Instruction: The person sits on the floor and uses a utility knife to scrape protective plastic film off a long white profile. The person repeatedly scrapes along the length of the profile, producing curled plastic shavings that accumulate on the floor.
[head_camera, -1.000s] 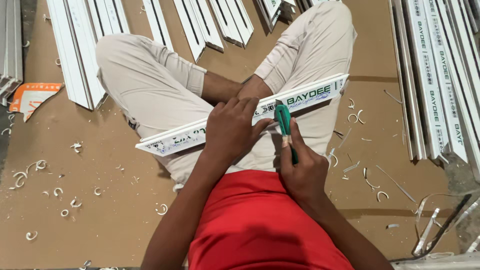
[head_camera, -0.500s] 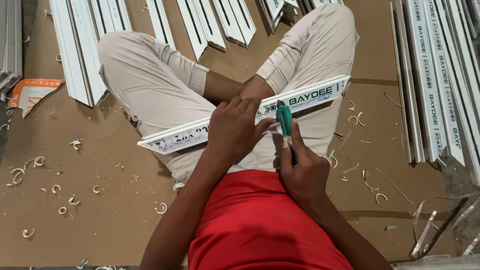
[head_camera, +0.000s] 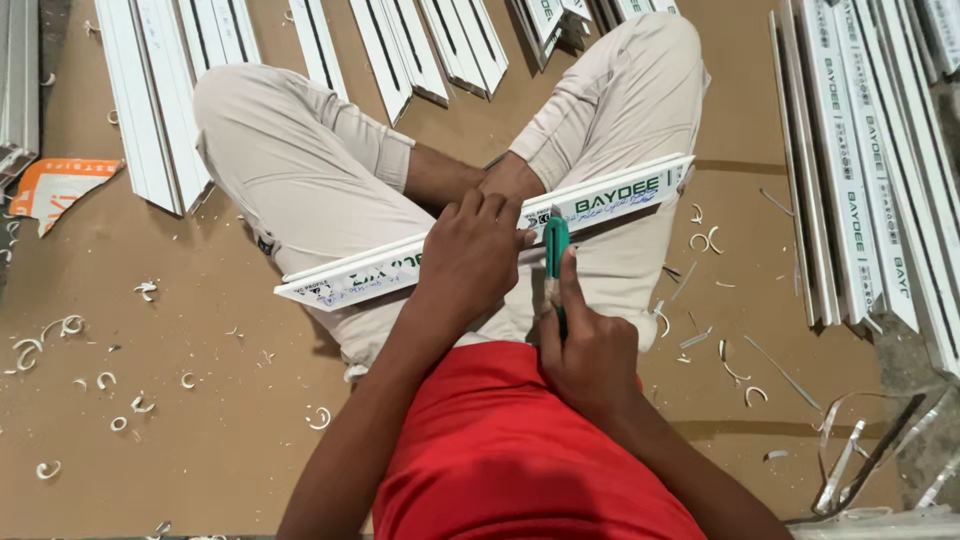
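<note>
- Head view: white plastic strip (head_camera: 480, 235) lies across the lap, seated cross-legged on brown board floor (head_camera: 200, 420).
- Left hand (head_camera: 470, 255) clamps over strip mid-length, fingers curled & pressed down.
- Right hand (head_camera: 590, 355) fisted round green-handled knife (head_camera: 555, 250), tip at strip's near edge, just right of left hand.
- Step, prob.: trimming/scoring the edge. Next move needs firm hold, blade kept off left-hand fingers.
- Strip: long, flat, green print, ends angled; white shavings (head_camera: 100, 385) scattered either side of strip.
</note>
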